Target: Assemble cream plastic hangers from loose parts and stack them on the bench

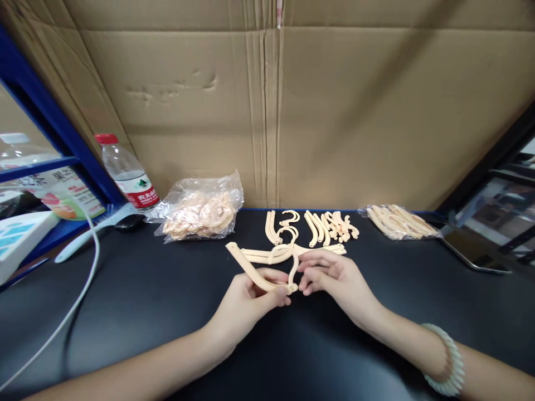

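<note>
My left hand is closed around a long, curved beige plastic hanger arm, which points up and to the left. At the arm's lower end, between thumb and fingers, it meets the foot of a beige hanger hook that stands upright and curls left at the top. Just right of this joint is my right hand, its fingers curled and thumb and fingertips close together; whether they pinch a small part is hidden. Behind the hands, more hanger arms lie lengthwise on the black table.
Farther back lie loose hooks, several arms and a heap of small pieces. Plastic bags of parts sit at left and right. A red-capped bottle, white cable and dark tablet-like device flank them.
</note>
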Action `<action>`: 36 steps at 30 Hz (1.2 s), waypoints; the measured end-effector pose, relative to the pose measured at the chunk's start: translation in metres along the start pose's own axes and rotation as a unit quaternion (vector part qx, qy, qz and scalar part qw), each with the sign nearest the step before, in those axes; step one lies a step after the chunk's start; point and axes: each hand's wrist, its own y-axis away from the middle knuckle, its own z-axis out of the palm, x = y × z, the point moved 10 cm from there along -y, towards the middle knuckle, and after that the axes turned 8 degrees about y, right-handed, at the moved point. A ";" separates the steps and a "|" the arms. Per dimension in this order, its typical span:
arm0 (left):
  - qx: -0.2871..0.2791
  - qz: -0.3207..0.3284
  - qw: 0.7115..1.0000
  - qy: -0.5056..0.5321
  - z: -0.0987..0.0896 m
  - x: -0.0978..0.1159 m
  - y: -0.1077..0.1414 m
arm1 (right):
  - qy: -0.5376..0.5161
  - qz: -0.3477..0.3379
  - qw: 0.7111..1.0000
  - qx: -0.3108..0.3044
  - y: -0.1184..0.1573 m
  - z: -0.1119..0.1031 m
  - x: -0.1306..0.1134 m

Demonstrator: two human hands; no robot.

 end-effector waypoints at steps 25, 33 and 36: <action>-0.027 -0.015 0.997 -0.076 0.014 0.002 0.000 | 0.650 -0.277 0.708 -0.026 -0.054 -0.037 -0.022; -0.009 -0.031 0.996 -0.080 0.010 0.001 0.001 | 0.625 -0.297 0.722 0.012 -0.048 -0.034 -0.031; 0.003 -0.038 0.999 -0.039 0.006 0.000 0.001 | 0.561 -0.314 0.764 0.050 -0.042 -0.037 -0.050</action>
